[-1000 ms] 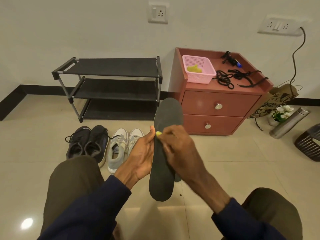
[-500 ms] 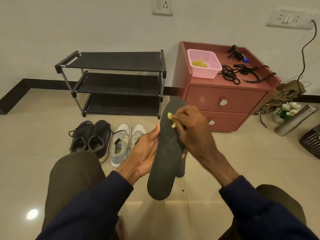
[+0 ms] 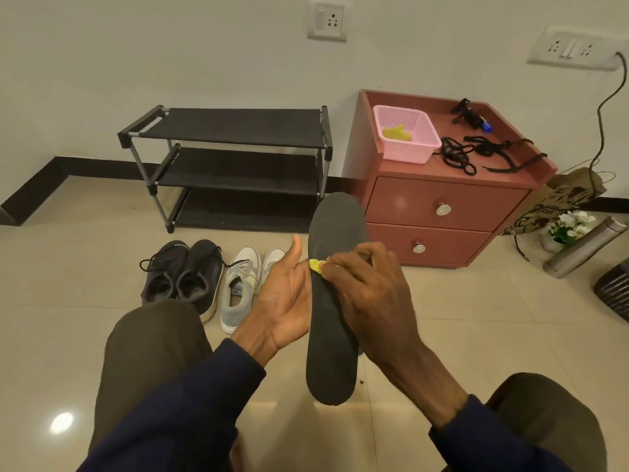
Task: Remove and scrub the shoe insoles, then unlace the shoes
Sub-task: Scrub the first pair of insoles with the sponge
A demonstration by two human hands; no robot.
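A long dark grey insole (image 3: pixel 335 226) stands upright between my knees. My left hand (image 3: pixel 286 298) holds it from the left edge, palm up, with the fingers hidden behind it. My right hand (image 3: pixel 371 294) grips a small yellow scrubber (image 3: pixel 316 265) and presses it on the insole's middle. A second dark shape shows just behind the insole's right edge. On the floor a pair of black lace-up shoes (image 3: pixel 183 277) sits beside a pair of grey-white shoes (image 3: pixel 243 284).
A black three-shelf shoe rack (image 3: pixel 235 165) stands against the wall. A red two-drawer cabinet (image 3: pixel 449 212) carries a pink basket (image 3: pixel 405 137) and loose black laces (image 3: pixel 476 155). A steel bottle (image 3: pixel 582 247), flowers and a paper bag lie at the right.
My right hand with the scrubber slid up the insole toward its top, then came back down to its middle. The left hand kept its hold.
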